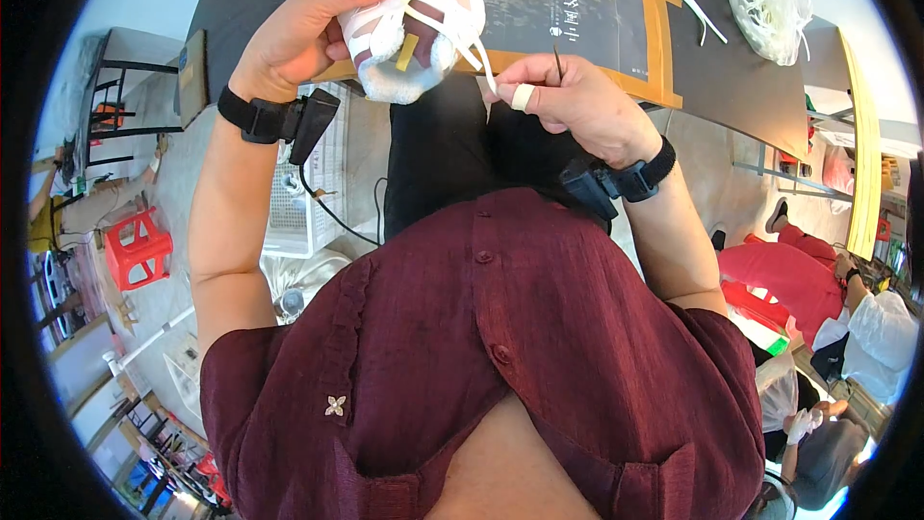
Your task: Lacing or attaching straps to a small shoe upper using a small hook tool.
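The white-and-pink lace-up shoe (pixel 423 46) is up at the near edge of the dark counter (pixel 741 101), opening toward the wearer — probably for clear sight of its laces. The left hand (pixel 306 37) grips its side; the right hand (pixel 589 108) pinches the flat white lace (pixel 488 72) narrowly — seemingly keeping it taut — with a thin dark pointed tool (pixel 558 62) jutting out.
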{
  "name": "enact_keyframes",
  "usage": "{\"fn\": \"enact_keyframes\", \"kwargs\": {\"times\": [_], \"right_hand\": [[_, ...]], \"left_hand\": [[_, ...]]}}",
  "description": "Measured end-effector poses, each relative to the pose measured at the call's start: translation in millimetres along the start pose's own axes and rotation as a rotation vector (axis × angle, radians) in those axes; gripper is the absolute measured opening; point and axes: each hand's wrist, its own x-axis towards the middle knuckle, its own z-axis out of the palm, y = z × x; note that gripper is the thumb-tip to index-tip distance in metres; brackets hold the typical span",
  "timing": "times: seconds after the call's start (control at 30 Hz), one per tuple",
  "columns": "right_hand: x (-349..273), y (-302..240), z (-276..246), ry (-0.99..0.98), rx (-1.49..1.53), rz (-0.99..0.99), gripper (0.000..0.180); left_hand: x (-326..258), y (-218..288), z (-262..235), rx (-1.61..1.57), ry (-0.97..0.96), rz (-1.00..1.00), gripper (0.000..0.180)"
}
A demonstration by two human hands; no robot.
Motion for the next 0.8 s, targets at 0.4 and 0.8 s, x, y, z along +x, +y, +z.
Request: {"fn": "enact_keyframes", "kwargs": {"times": [0.4,0.8], "right_hand": [[48.2,-30.0,-12.1,-0.227,-0.128,-0.291,0.034],[54.6,-39.5,53.3,0.05,0.857,-0.457,0.018]], "left_hand": [[-18.6,30.7,26.4,0.173,-0.188,-0.16,0.034],[-7.3,-49.4,121.5,-0.189,0.267,0.853,0.063]]}}
